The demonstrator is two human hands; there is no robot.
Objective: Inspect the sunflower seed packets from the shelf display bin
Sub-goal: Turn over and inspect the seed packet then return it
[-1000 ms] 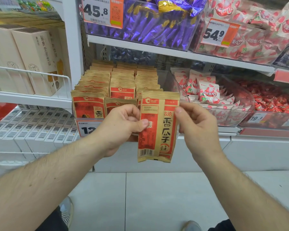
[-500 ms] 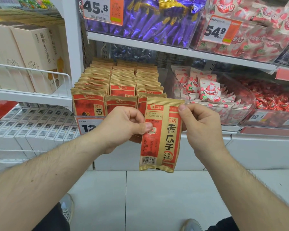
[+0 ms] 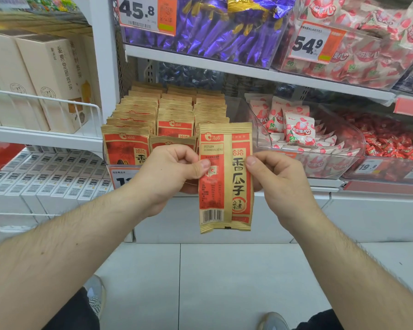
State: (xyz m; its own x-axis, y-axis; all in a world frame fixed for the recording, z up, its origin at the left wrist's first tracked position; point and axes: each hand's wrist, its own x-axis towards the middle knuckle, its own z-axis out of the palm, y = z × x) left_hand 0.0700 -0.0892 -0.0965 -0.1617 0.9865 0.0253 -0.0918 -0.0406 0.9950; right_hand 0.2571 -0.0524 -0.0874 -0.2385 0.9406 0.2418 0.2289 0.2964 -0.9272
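Observation:
A red and tan sunflower seed packet (image 3: 225,201) hangs upright in front of the shelf, its printed back with barcode facing me. My left hand (image 3: 169,175) pinches its left edge with thumb on the front. My right hand (image 3: 274,177) pinches its right edge at about the same height. Behind the hands, a clear display bin (image 3: 239,108) holds several rows of the same packets (image 3: 174,110) standing upright.
A clear bin of pink strawberry sweets (image 3: 296,129) sits to the right, with red wrapped candies (image 3: 391,139) beyond. Purple sweets (image 3: 212,27) fill the shelf above. Beige boxes (image 3: 45,77) stand at left behind a white wire rail. Grey floor tiles (image 3: 200,282) lie below.
The packet has been lowered slightly and straightened upright. My right hand slid from the packet's top corner down to its right edge. My left hand kept its pinch.

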